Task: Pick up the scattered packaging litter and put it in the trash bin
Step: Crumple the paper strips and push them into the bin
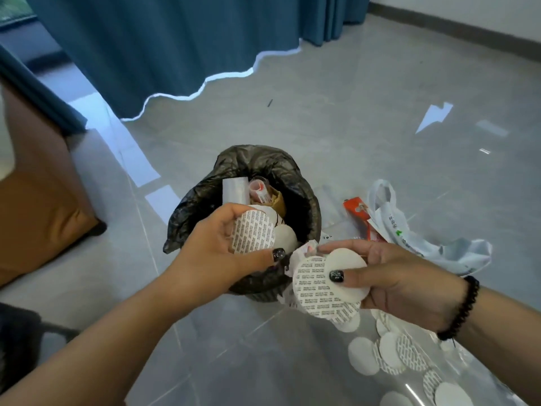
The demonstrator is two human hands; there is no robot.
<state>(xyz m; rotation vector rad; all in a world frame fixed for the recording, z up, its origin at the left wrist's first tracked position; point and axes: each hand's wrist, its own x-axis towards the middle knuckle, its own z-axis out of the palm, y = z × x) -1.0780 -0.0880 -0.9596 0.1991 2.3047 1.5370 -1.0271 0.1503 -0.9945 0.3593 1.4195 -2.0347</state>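
A small trash bin lined with a black bag stands on the grey tiled floor, with wrappers and tubes inside. My left hand hovers over the bin's near side and holds a round white seal disc with printed text. Just right of the bin, my right hand pinches a stack of the same seal discs, thumb on top. More discs lie in a clear plastic bag on the floor below my right hand.
A white plastic bag and an orange-red packet lie on the floor right of the bin. A blue curtain hangs behind. A brown cushion sits at the left. A white scrap lies far right.
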